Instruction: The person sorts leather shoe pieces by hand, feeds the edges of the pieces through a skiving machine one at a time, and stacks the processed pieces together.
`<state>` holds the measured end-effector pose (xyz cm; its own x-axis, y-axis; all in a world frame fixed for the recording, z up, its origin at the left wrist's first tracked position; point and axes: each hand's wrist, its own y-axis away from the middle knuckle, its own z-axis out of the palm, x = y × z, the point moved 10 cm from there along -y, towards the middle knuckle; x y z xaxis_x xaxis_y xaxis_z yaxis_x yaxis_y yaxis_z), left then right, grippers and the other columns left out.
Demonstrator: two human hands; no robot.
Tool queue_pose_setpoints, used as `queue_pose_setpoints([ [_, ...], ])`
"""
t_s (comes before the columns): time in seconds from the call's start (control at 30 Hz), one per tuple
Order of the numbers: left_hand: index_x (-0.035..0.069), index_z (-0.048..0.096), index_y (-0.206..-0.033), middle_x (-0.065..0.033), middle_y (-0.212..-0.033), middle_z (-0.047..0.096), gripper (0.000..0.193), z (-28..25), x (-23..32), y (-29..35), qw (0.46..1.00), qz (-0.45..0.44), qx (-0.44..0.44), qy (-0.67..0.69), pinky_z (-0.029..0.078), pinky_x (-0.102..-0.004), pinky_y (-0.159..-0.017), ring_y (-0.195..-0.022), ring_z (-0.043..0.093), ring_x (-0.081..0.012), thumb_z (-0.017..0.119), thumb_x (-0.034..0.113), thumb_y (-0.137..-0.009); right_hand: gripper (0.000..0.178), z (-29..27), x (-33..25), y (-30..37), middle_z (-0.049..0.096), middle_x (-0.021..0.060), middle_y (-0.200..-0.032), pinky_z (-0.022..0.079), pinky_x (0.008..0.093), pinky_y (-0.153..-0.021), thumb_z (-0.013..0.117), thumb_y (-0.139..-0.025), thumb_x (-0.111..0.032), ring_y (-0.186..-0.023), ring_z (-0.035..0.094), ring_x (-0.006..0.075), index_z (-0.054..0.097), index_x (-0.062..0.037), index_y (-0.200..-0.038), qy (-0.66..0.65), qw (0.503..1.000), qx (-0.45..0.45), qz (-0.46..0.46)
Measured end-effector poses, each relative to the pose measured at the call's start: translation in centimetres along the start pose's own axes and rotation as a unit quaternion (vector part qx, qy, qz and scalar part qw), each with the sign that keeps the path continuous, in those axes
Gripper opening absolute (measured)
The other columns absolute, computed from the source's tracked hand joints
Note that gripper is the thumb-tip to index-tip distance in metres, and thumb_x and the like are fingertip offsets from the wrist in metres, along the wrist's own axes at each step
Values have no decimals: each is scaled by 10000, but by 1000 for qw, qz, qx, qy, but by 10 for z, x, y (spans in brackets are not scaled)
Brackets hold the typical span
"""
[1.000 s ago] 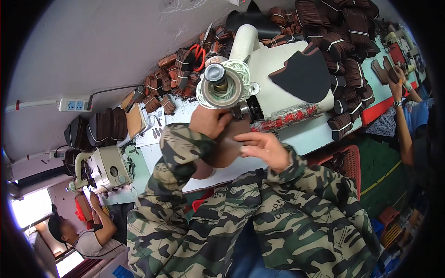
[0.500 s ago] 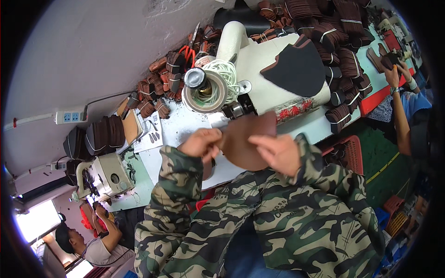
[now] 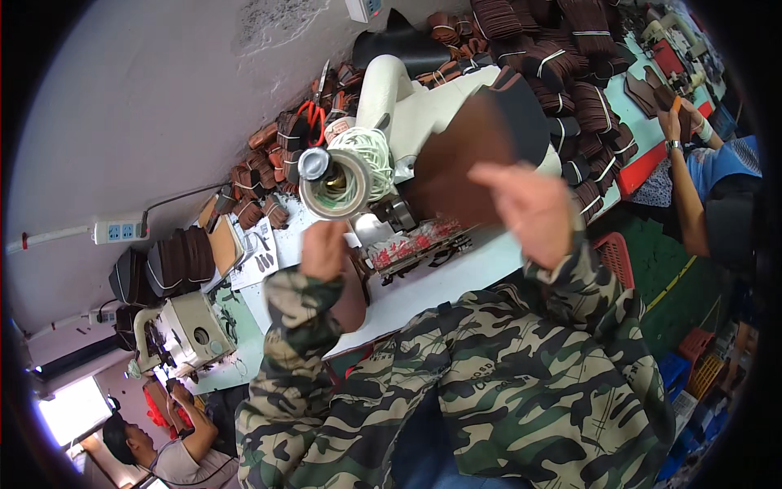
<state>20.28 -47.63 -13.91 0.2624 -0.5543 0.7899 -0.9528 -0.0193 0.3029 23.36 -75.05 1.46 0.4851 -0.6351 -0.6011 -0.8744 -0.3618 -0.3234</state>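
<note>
My right hand (image 3: 533,208) is closed on a motion-blurred brown leather piece (image 3: 464,155), which it holds by the lower right edge. The piece hangs over the white sewing machine (image 3: 387,85) and hides part of its bed. Left of the machine's needle end, my left hand (image 3: 323,248) is curled and blurred; whatever its fingers may hold is hidden. Beside that wrist, another brown piece (image 3: 350,301) lies at the table's near edge. Dark cut pieces (image 3: 525,114) rest on the machine behind the held leather.
A tape roll (image 3: 314,191) with pale cord stands near red-handled scissors (image 3: 312,114). Bundled leather pieces (image 3: 599,106) are piled along the back and right. A second machine (image 3: 191,326) stands left. Co-workers sit at left (image 3: 175,456) and right (image 3: 721,163).
My right hand has carried the leather piece up and right, over the machine. My left hand has come off that piece and moved left. The view has shifted slightly.
</note>
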Motion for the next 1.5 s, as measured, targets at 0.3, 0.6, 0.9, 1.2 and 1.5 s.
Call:
queue_pose_setpoints([
  [0.3,119,590,-903,-114,-864,603,158,9,-140,71,899,17,-60,-433,506,-429,-614,-727,629,-326,641,174,-764,222,40,13,14,619,131,-1077,477,369,-824,653,-679,-19,-966,585,301,669,-40,-899,47,996,-41,-58],
  [0.6,-3,629,-949,-128,-782,635,206,41,14,79,935,17,-352,40,462,-316,-681,-709,598,-206,598,160,-828,273,130,-31,71,641,163,-1030,476,365,-852,635,-799,-144,-951,613,327,646,-60,-1059,-347,898,-267,-39],
  [0.9,-16,636,-879,-145,-681,596,239,12,10,6,977,1,-203,-64,448,-341,-622,-617,558,-209,546,206,-883,362,193,-28,75,626,72,-961,492,252,-752,554,-890,-41,-835,594,100,497,53,-1235,-625,675,-266,289],
  [1.2,-5,672,-890,-203,-659,604,275,24,76,2,962,133,-19,-238,470,-404,-601,-639,611,-363,627,257,-819,287,139,7,50,652,75,-923,497,273,-755,630,-843,-109,-837,616,125,614,13,-1102,-411,836,-324,166],
  [1.5,-11,534,-1034,-83,-749,611,277,67,24,64,876,-143,-349,300,423,-219,-456,-489,553,-103,401,227,-981,182,59,-4,20,662,122,-881,487,281,-726,595,-793,1,-792,645,214,650,-4,-967,-248,963,-77,70],
])
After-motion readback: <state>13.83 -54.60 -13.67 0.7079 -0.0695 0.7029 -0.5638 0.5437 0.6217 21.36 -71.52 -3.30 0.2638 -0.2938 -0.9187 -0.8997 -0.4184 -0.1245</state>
